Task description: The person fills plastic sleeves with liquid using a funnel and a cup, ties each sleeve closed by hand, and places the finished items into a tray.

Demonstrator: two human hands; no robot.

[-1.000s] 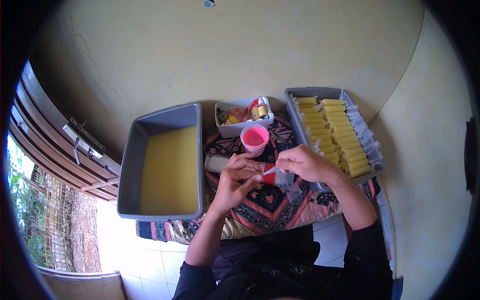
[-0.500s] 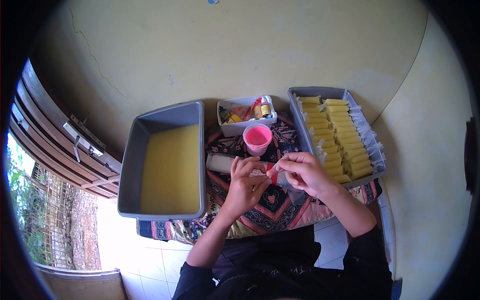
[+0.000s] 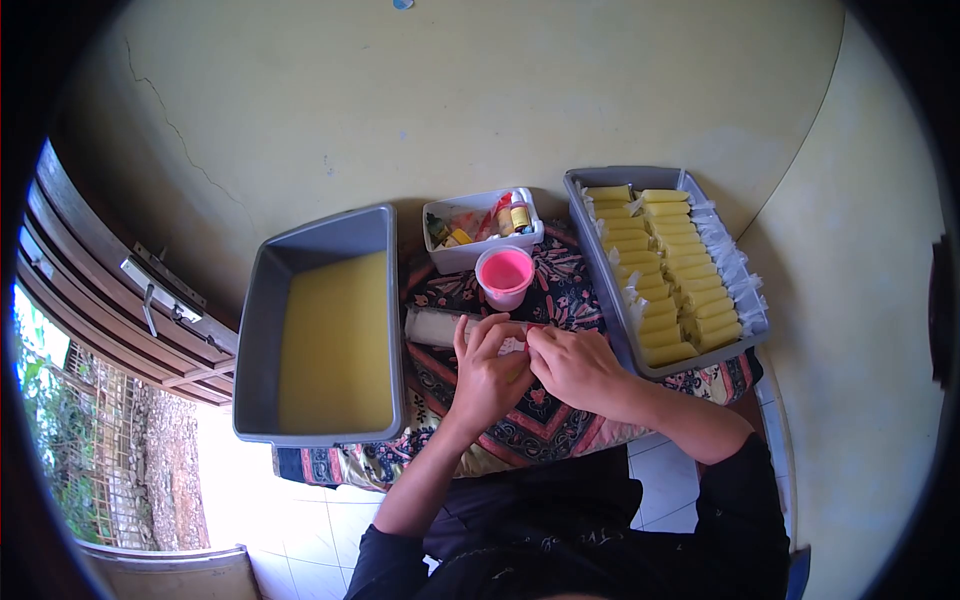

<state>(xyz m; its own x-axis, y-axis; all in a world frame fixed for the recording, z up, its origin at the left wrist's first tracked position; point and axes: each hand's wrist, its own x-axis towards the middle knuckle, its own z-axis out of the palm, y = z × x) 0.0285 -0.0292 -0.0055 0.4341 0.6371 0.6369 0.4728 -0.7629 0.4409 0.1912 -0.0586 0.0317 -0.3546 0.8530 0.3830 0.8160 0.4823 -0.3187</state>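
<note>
My left hand (image 3: 492, 375) and my right hand (image 3: 568, 362) meet over the patterned cloth, fingertips pressed together. What they pinch is too small and hidden to name; a bit of red shows between them. Beside my left fingers lies a clear plastic packet (image 3: 436, 327) with whitish contents. Just above my hands stands a white cup (image 3: 505, 294) with a pink inside. Behind it is a white box (image 3: 456, 258) holding small bottles and red, yellow and green items.
At the left, a large grey tub (image 3: 399, 330) holds yellow liquid. At the right, a grey tray (image 3: 603, 285) holds rows of filled yellow plastic tubes. The patterned cloth (image 3: 500, 437) covers the table. A louvered window (image 3: 110, 290) is at far left.
My right hand has moved left and closed in against my left hand. The clear plastic seen under my right hand is now out of sight. The view has shifted slightly.
</note>
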